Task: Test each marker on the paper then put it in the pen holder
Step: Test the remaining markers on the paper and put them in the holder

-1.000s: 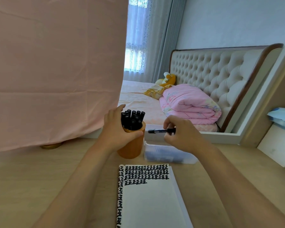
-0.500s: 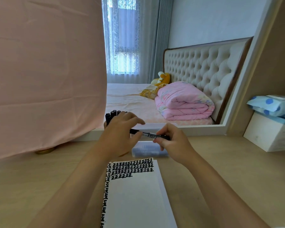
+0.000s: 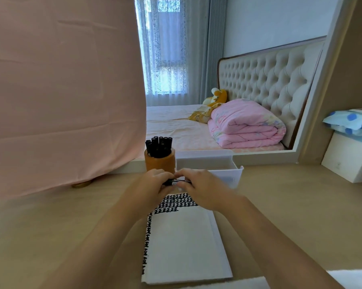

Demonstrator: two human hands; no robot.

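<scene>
Left hand (image 3: 153,185) has joined right hand (image 3: 204,188) on the crosswise marker (image 3: 175,181)

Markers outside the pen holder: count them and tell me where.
1: the marker gripped between the left hand and right hand, above the top edge of the paper. The clear box behind may hide more; its contents are blurred.

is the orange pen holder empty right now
No, the pen holder has a bunch of black markers standing upright in it.
</scene>
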